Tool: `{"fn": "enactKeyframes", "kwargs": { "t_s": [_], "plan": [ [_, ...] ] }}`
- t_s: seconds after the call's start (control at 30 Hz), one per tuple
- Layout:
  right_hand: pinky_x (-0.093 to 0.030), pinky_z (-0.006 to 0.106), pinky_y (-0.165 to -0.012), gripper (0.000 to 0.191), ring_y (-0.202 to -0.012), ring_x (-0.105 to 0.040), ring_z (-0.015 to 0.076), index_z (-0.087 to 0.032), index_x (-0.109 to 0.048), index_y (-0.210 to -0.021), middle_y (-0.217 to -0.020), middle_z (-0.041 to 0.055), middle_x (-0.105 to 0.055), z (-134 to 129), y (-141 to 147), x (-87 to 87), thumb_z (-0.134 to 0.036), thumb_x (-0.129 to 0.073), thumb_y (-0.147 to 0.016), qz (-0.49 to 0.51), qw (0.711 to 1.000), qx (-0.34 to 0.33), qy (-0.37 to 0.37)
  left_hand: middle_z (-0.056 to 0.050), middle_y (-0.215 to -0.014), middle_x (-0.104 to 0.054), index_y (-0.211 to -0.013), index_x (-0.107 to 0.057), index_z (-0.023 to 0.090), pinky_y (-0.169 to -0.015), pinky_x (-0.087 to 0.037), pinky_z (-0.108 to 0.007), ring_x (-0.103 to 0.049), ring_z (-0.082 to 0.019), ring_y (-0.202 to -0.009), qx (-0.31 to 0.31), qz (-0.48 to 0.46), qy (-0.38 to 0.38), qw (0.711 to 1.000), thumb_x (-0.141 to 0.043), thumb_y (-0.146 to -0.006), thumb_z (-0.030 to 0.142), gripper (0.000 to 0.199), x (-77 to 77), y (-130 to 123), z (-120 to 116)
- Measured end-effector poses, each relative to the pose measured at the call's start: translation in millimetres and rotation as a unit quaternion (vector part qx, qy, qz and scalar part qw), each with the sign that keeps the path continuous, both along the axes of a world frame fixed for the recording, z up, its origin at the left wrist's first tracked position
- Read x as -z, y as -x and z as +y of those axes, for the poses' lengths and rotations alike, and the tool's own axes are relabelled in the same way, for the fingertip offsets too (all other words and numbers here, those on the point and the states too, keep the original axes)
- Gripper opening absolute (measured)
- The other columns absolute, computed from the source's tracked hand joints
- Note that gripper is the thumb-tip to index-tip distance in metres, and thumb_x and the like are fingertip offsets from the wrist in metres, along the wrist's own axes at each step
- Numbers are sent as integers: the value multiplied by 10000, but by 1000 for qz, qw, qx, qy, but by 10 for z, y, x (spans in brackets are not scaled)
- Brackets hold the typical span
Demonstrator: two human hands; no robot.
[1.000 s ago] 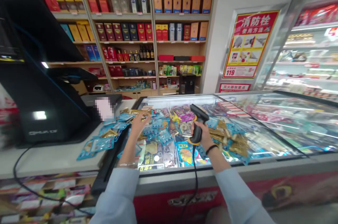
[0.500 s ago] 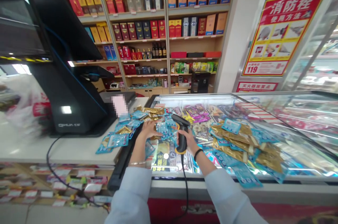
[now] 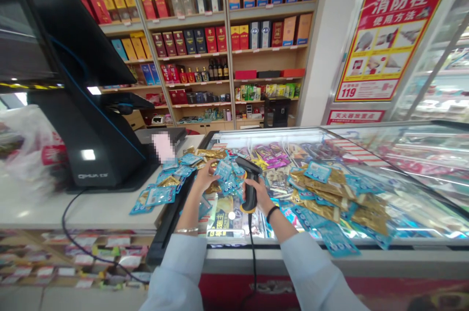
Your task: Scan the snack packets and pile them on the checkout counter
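"Left hand (image 3: pixel 205 175) and right hand (image 3: pixel 259 195): how do they stand?"

"The right is closed around the grip of a black handheld barcode scanner (image 3: pixel 250 189), which has a yellow ring at its base and its head tipped up and away. The left is half-curled against a clump of blue sachets (image 3: pixel 226 179) and a gold sachet (image 3: pixel 213 187). Whether it actually grips them, I can't tell."

"Where's the scanner?"

"Between the hands, just beside those sachets and above the glass lid of a chest freezer (image 3: pixel 293 247). Its black cable (image 3: pixel 252 252) drops over the freezer's front edge."

"What's around them?"

"Gold and blue sachets (image 3: pixel 326 198) lie heaped on the lid to the right. Loose blue sachets (image 3: pixel 159 196) spill across a white counter (image 3: pixel 73 218) to the left, near a black point-of-sale terminal (image 3: pixel 84 155). A thin bracelet (image 3: pixel 186 230) circles the left wrist, a black wristband (image 3: pixel 271 213) the right."

"And farther back?"

"Wooden shelves of boxed liquor (image 3: pixel 183 42), and a red-and-yellow fire hydrant poster (image 3: pixel 388 42) on the wall."
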State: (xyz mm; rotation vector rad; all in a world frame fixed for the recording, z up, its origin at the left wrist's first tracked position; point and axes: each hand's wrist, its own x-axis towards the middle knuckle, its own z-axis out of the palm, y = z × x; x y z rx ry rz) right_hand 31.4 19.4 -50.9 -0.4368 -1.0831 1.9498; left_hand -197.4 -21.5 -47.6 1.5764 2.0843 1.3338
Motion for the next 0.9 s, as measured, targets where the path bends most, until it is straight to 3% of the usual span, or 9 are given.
{"fn": "enactKeyframes", "kwargs": {
  "t_s": [0.1,0.27,0.47,0.63,0.9],
  "plan": [
    [-429,239,-316,272,-327,-524,137,-193,-557,-798,-493,-39,-598,-2,2,-12,-331,-716,-626,4,1000,-2,-1,65,-665,-548,-1251,-526,189,-714,-488,-295,-590,-142,-647,-33,-26,-43,998,-696,-599,219,674,5,61,13],
    [-425,237,-314,286,-322,-521,139,-208,-519,-787,-493,-41,-601,5,23,18,-338,-721,-632,11,1000,0,4,36,-684,-556,-1218,-569,197,-721,-499,-333,-570,-149,-637,-153,-31,-112,981,-663,-653,247,575,-4,202,-14],
    [-427,225,-310,304,-324,-527,135,-207,-485,-718,-485,-34,-596,-20,15,5,-361,-730,-627,4,1000,-17,-7,-50,-816,-577,-1038,-651,152,-822,-483,-428,-577,-208,-765,-258,62,-165,950,-581,-728,285,345,-33,307,-93],
    [-436,229,-316,285,-331,-535,137,-193,-526,-734,-497,-30,-601,-38,2,-1,-360,-728,-622,-5,999,-43,-18,-59,-829,-568,-1014,-654,154,-826,-484,-424,-572,-217,-783,-290,88,-157,940,-542,-768,304,309,-54,273,-115],
    [-433,229,-312,292,-326,-528,135,-182,-554,-775,-486,-33,-586,-55,-3,-34,-362,-717,-613,-12,998,-56,-28,-66,-847,-568,-1015,-659,147,-816,-480,-395,-581,-216,-799,-286,100,-158,940,-536,-782,294,302,-82,233,-130]
  ]
}}
